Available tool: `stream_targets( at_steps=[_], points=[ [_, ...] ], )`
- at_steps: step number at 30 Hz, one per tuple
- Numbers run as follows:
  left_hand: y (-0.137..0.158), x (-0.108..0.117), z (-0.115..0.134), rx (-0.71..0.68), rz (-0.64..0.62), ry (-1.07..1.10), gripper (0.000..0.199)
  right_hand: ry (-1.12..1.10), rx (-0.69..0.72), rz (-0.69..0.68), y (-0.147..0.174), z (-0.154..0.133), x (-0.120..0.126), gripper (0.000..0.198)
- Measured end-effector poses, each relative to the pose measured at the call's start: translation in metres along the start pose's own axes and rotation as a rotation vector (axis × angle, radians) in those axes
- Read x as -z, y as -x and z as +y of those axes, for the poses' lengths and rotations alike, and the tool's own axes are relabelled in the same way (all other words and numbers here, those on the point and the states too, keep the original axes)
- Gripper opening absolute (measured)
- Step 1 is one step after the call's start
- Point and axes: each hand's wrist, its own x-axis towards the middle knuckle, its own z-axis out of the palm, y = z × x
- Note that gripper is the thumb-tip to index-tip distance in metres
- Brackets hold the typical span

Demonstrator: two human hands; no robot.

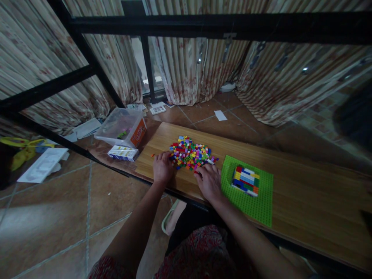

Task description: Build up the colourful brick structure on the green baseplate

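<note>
A loose heap of small multicoloured toy bricks (pixel 193 153) lies on the wooden board. At the heap's left edge rests my left hand (pixel 163 167), its fingers slightly bent and apart, touching the nearest bricks and holding nothing I can see. My right hand (pixel 209 181) is at the heap's front right side, thumb and fingers drawn together on a small red brick (pixel 198 174). Just right of that hand lies a green studded baseplate (pixel 261 209). A low rectangular block of built-up bricks (pixel 246 180), in several colours, sits on it.
Left of the wooden board (pixel 305 186) stand a clear plastic tub (pixel 112 128) with an orange label and a small white-and-purple box (pixel 123 153). One orange brick (pixel 152 155) lies apart on the board. Behind are a black metal frame (pixel 186 25), curtains (pixel 186 69) and papers on the tiled floor.
</note>
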Motion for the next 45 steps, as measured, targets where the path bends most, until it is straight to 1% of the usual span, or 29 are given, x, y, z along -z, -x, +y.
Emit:
stream_targets(
  at_steps=[5, 10, 15, 19, 23, 25, 27, 31, 34, 36, 39, 42, 45],
  points=[
    [-0.001, 0.000, -0.001, -0.006, -0.011, -0.015, 0.032, 0.041, -0.012, -0.030, -0.004, -0.002, 0.000, 0.010],
    [-0.001, 0.000, -0.002, -0.022, 0.004, -0.033, 0.031, 0.073, 0.028, -0.057, -0.006, -0.004, 0.003, 0.015],
    [-0.001, 0.001, -0.002, -0.036, 0.003, -0.036, 0.033, 0.070, 0.065, -0.084, -0.007, -0.003, 0.003, 0.009],
    [-0.002, 0.000, -0.003, -0.053, 0.016, -0.029, 0.033, 0.023, 0.071, -0.053, -0.006, -0.005, 0.003, 0.011],
    [-0.004, 0.000, -0.005, -0.071, 0.031, -0.039, 0.032, -0.133, 0.037, 0.031, 0.000, -0.002, 0.012, 0.011],
    [-0.005, 0.000, -0.006, -0.090, 0.035, -0.040, 0.031, -0.193, -0.013, 0.097, 0.004, 0.009, 0.022, 0.012],
    [-0.006, 0.000, -0.007, -0.109, 0.035, -0.044, 0.031, -0.206, -0.076, 0.167, 0.007, 0.028, 0.037, 0.014],
    [-0.006, 0.000, -0.007, -0.097, 0.045, -0.047, 0.030, -0.150, -0.214, 0.252, 0.007, 0.080, 0.070, 0.021],
    [-0.007, 0.000, -0.007, -0.092, 0.046, -0.036, 0.030, -0.150, -0.299, 0.301, 0.011, 0.116, 0.086, 0.028],
    [-0.007, 0.000, -0.007, -0.095, 0.040, -0.038, 0.030, -0.160, -0.322, 0.311, 0.018, 0.133, 0.091, 0.029],
    [-0.008, 0.000, -0.008, -0.099, 0.038, -0.053, 0.031, -0.152, -0.361, 0.307, 0.033, 0.152, 0.095, 0.029],
    [-0.009, 0.000, -0.009, -0.106, 0.023, -0.074, 0.032, -0.149, -0.382, 0.264, 0.045, 0.163, 0.096, 0.029],
    [-0.010, 0.000, -0.011, -0.117, 0.002, -0.088, 0.032, -0.137, -0.373, 0.197, 0.048, 0.165, 0.093, 0.026]
  ],
)
